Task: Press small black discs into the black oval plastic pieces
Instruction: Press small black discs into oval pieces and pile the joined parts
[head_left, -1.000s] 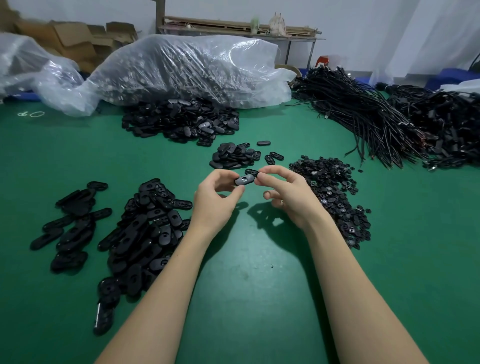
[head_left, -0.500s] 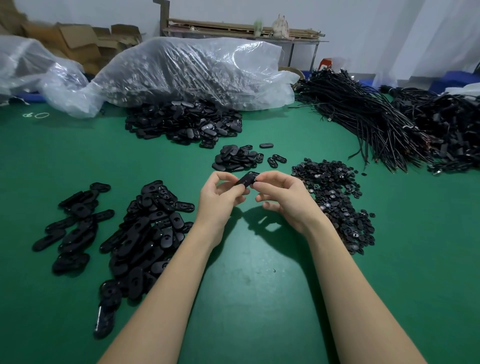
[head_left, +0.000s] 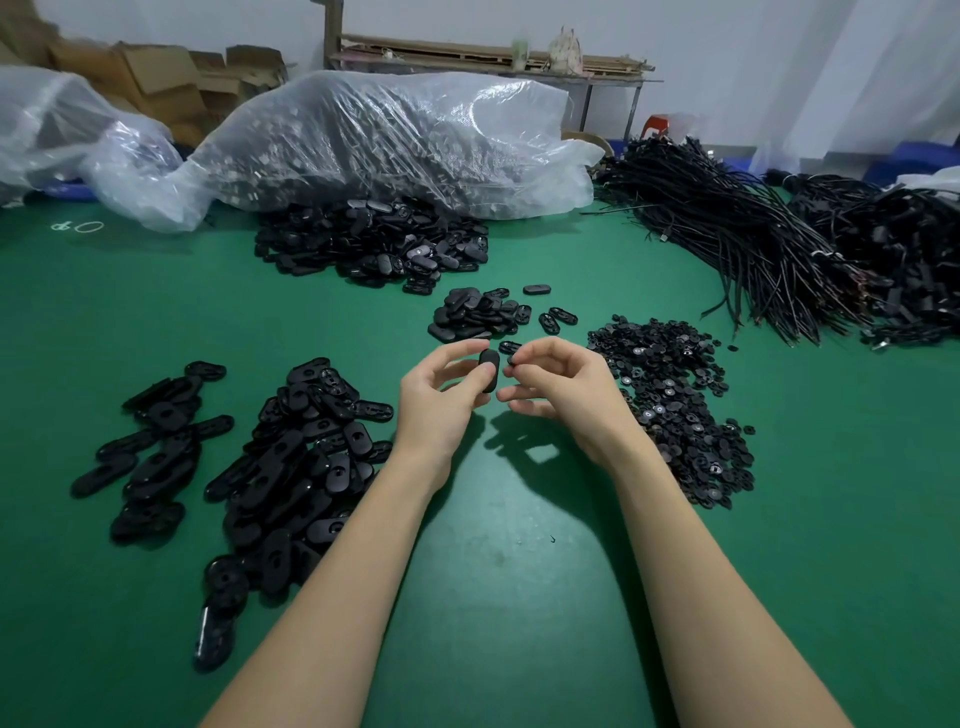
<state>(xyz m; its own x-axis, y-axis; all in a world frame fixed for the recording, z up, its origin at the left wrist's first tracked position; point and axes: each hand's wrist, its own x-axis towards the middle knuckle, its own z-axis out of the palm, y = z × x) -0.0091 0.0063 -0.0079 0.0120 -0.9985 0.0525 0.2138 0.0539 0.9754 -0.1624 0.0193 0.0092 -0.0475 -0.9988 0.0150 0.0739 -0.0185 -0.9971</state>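
Two hands mid-table — left hand (head_left: 441, 400) pinches oval piece (head_left: 489, 370) upright, right hand (head_left: 563, 387) pinches small disc (head_left: 511, 359) at 3 o'clock, just beside.

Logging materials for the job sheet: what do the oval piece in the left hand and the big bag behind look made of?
Oval piece: apparently moulded plastic, matte black, smooth rounded edges. Big bag: thin clear plastic film, by its glossy crinkles and the dark contents showing through.

On the green table mat (head_left: 156, 312), at its far left, there are small white handwritten marks (head_left: 78, 227). They look like "OP" seen upside down, but this reading is uncertain.
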